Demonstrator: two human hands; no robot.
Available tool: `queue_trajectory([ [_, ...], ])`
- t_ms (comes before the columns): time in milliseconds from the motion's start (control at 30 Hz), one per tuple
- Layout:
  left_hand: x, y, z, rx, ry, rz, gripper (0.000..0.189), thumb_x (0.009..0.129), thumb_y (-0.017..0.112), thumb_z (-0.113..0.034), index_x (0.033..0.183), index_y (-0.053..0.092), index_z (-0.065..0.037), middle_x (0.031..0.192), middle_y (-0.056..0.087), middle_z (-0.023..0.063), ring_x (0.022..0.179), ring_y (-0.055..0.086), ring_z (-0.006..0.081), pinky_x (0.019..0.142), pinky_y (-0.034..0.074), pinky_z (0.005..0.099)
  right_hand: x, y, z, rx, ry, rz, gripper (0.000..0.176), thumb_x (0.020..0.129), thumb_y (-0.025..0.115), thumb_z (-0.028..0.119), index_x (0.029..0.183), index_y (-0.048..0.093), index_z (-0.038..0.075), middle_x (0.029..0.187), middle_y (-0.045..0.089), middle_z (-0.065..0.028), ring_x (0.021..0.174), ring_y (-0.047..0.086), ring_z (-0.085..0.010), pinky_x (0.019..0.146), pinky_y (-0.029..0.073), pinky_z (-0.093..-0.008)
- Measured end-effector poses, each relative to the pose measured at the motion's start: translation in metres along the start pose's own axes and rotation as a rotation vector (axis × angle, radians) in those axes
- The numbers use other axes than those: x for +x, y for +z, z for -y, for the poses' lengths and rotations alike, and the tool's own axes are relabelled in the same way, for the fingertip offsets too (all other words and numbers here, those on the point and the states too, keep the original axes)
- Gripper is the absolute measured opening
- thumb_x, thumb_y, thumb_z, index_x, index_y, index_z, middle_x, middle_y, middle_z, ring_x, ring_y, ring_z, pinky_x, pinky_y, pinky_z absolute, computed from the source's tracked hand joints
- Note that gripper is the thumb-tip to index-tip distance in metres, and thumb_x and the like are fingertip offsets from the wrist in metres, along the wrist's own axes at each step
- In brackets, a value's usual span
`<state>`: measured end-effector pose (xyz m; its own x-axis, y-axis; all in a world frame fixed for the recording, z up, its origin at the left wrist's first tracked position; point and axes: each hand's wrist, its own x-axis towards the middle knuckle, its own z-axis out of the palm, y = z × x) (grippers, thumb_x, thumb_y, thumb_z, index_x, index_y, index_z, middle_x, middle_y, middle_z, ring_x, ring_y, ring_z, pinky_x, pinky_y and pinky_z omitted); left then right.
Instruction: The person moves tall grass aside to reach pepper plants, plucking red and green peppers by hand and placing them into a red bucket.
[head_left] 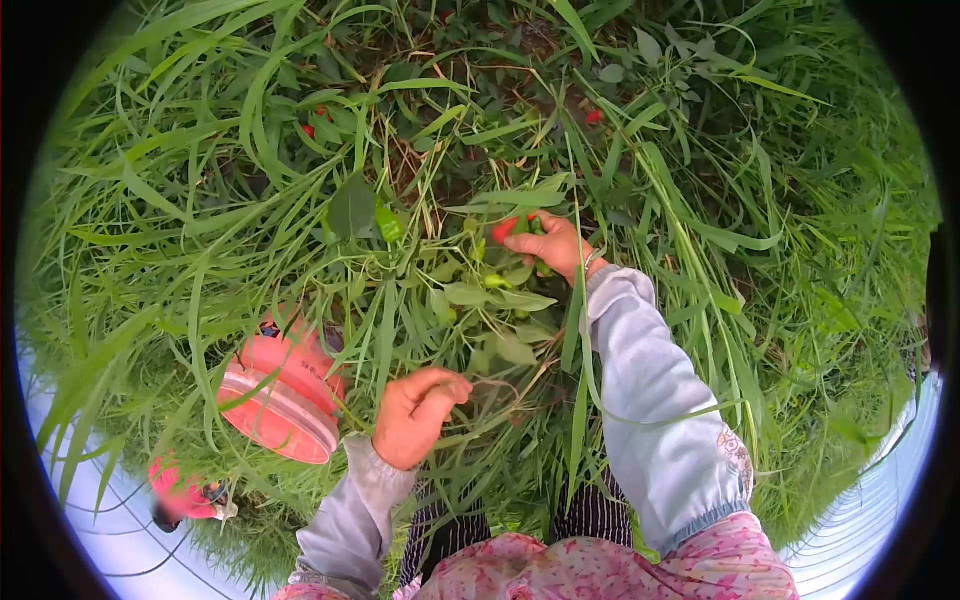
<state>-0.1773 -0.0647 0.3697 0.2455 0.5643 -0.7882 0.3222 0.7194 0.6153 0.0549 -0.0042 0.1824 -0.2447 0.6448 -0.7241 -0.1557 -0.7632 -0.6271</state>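
A red pepper (505, 229) sits in my right hand (558, 246), whose thumb and fingers are closed around it among the leaves. Green pieces also show between those fingers. Directly below is a leafy pepper plant (490, 295) with a few small yellow-green pods. My left hand (412, 415) is lower and to the left, its fingers curled and pinched together. From its fingertips a thin brownish stem (500, 385) runs toward the base of the plant. A light green pepper (390, 224) hangs beside a broad leaf, up and left of the plant.
A red plastic bucket (290, 372) stands in the grass left of my left hand. Tall grass (740, 230) surrounds the plants, with blades crossing my right sleeve. More red fruit (595, 117) shows farther ahead. Another person (182, 492) in pink is at the lower left.
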Motion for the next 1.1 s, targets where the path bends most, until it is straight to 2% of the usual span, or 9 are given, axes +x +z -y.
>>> queue_trajectory([
  [133, -0.006, -0.005, -0.054, -0.112, 0.228, -0.122, 0.023, 0.086, 0.040, 0.000, 0.094, 0.062, 0.000, 0.087, 0.064, 0.0097, 0.068, 0.056, 0.0110, 0.058, 0.045, 0.0235, 0.001, 0.000, -0.007, -0.082, 0.048, -0.008, 0.041, 0.074, 0.073, 0.019, 0.111, 0.058, 0.009, 0.086, 0.063, 0.0015, 0.062, 0.052, -0.0080, 0.056, 0.044, -0.0235],
  [300, 0.055, -0.039, -0.117, 0.077, 0.584, -0.338, 0.023, 0.087, 0.043, 0.000, 0.099, 0.062, -0.002, 0.083, 0.062, 0.0037, 0.066, 0.052, 0.0066, 0.055, 0.041, 0.0192, -0.002, -0.005, -0.019, -0.128, 0.108, -0.022, 0.039, 0.076, 0.071, 0.020, 0.113, 0.059, 0.010, 0.083, 0.063, 0.0016, 0.061, 0.051, -0.0078, 0.054, 0.044, -0.0253],
  [433, 0.089, -0.069, -0.123, 0.144, 0.552, -0.361, 0.024, 0.084, 0.045, 0.002, 0.098, 0.063, -0.003, 0.083, 0.062, 0.0008, 0.066, 0.050, 0.0046, 0.058, 0.041, 0.0180, 0.002, -0.007, -0.026, -0.133, 0.031, -0.009, 0.037, 0.078, 0.068, 0.013, 0.113, 0.058, 0.006, 0.085, 0.064, -0.0016, 0.060, 0.051, -0.0086, 0.054, 0.044, -0.0240],
  [533, 0.084, -0.069, -0.115, 0.259, 0.595, -0.200, 0.024, 0.083, 0.044, 0.003, 0.097, 0.063, -0.001, 0.084, 0.062, 0.0010, 0.067, 0.050, 0.0040, 0.056, 0.038, 0.0183, 0.001, -0.009, -0.026, -0.132, 0.015, 0.041, 0.032, 0.080, 0.064, 0.012, 0.110, 0.057, 0.003, 0.089, 0.063, -0.0025, 0.068, 0.056, -0.0088, 0.054, 0.046, -0.0237],
  [667, 0.082, -0.060, -0.100, 0.819, 0.662, 0.178, 0.032, 0.072, 0.052, 0.003, 0.101, 0.064, -0.006, 0.094, 0.061, 0.0108, 0.082, 0.060, 0.0247, 0.071, 0.048, 0.0345, 0.007, -0.007, -0.033, -0.219, 0.066, 0.000, 0.035, 0.079, 0.066, 0.012, 0.112, 0.056, 0.007, 0.093, 0.063, -0.0027, 0.070, 0.056, -0.0096, 0.055, 0.046, -0.0248],
  [767, 0.080, -0.045, -0.079, 1.209, 0.577, 0.233, 0.039, 0.068, 0.055, 0.001, 0.106, 0.062, -0.008, 0.095, 0.056, 0.0125, 0.081, 0.059, 0.0301, 0.071, 0.049, 0.0395, 0.011, -0.016, -0.049, 0.000, -0.113, 0.091, 0.035, 0.077, 0.068, 0.010, 0.108, 0.055, 0.004, 0.089, 0.061, -0.0030, 0.064, 0.053, -0.0105, 0.054, 0.044, -0.0258],
  [933, 0.073, -0.018, -0.062, 1.267, 0.585, 0.316, 0.042, 0.069, 0.058, -0.004, 0.110, 0.060, -0.010, 0.096, 0.055, 0.0120, 0.082, 0.058, 0.0317, 0.072, 0.049, 0.0416, 0.016, -0.016, -0.058, 0.220, -0.104, 0.079, 0.036, 0.076, 0.070, 0.010, 0.108, 0.055, 0.004, 0.089, 0.061, -0.0021, 0.065, 0.054, -0.0105, 0.053, 0.044, -0.0248],
  [1067, 0.073, -0.014, -0.052, 1.274, 0.507, 0.349, 0.049, 0.070, 0.059, -0.008, 0.118, 0.053, -0.009, 0.091, 0.057, 0.0117, 0.084, 0.058, 0.0322, 0.072, 0.048, 0.0422, -0.011, -0.006, -0.011, -0.133, 0.038, 0.000, 0.032, 0.076, 0.071, 0.019, 0.102, 0.059, 0.004, 0.090, 0.064, -0.0058, 0.081, 0.059, -0.0163, 0.071, 0.048, -0.0275],
  [1100, 0.073, -0.018, -0.054, 1.237, 0.482, 0.355, 0.051, 0.070, 0.060, -0.008, 0.120, 0.051, -0.009, 0.090, 0.058, 0.0116, 0.084, 0.058, 0.0321, 0.072, 0.048, 0.0421, -0.012, -0.007, -0.021, -0.095, -0.072, -0.027, 0.035, 0.075, 0.070, 0.023, 0.103, 0.060, 0.004, 0.094, 0.064, -0.0079, 0.090, 0.059, -0.0194, 0.081, 0.046, -0.0314],
])
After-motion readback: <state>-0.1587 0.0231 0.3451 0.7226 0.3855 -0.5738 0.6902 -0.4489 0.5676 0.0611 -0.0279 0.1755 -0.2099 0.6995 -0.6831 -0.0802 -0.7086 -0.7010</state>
